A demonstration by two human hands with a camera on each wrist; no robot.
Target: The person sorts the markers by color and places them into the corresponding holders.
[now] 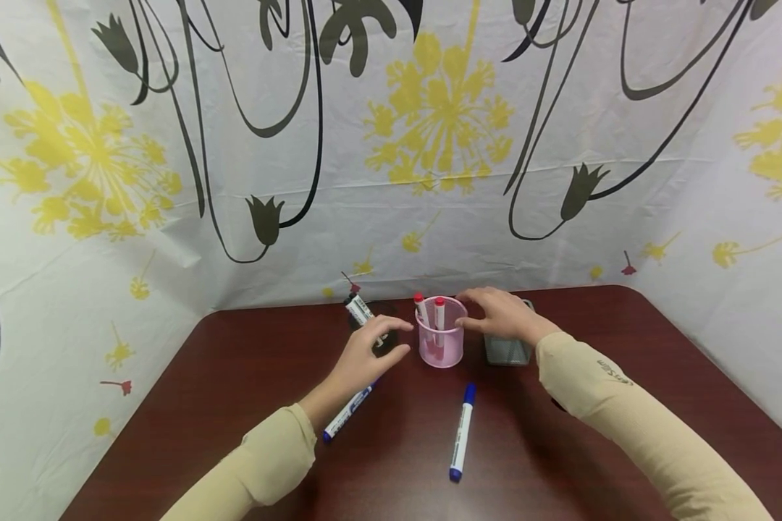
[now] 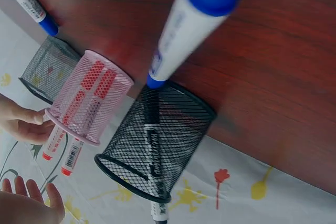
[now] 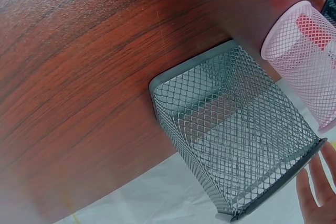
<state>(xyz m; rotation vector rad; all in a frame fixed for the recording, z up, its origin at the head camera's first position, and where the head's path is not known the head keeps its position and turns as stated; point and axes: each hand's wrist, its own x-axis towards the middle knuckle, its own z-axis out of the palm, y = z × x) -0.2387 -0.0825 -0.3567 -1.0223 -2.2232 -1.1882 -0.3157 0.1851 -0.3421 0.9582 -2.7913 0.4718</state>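
The step in hand seems to be tending the pink cup [image 1: 453,350], which stands on the surface [image 1: 560,470] with two red markers [image 1: 439,315] inside. The left grip [image 1: 370,346] and right grip [image 1: 500,311] are spread beside it; whether the right touches the rim is unclear. Next probably calls for pinching a smooth, slim blue marker [image 1: 461,435]. The pink and black cups [image 2: 186,129] are round, the grey cup [image 3: 236,145] squarish, all mesh.

Even light, glare on tabletop [image 3: 68,30], nearest marker [image 2: 184,38] blurred

Brown table [image 1: 528,463] across the head view's lower half. Carries black cup [image 2: 182,124], pink cup [image 1: 455,349], grey cup [image 1: 508,353] at centre, two markers [image 1: 460,438] below.
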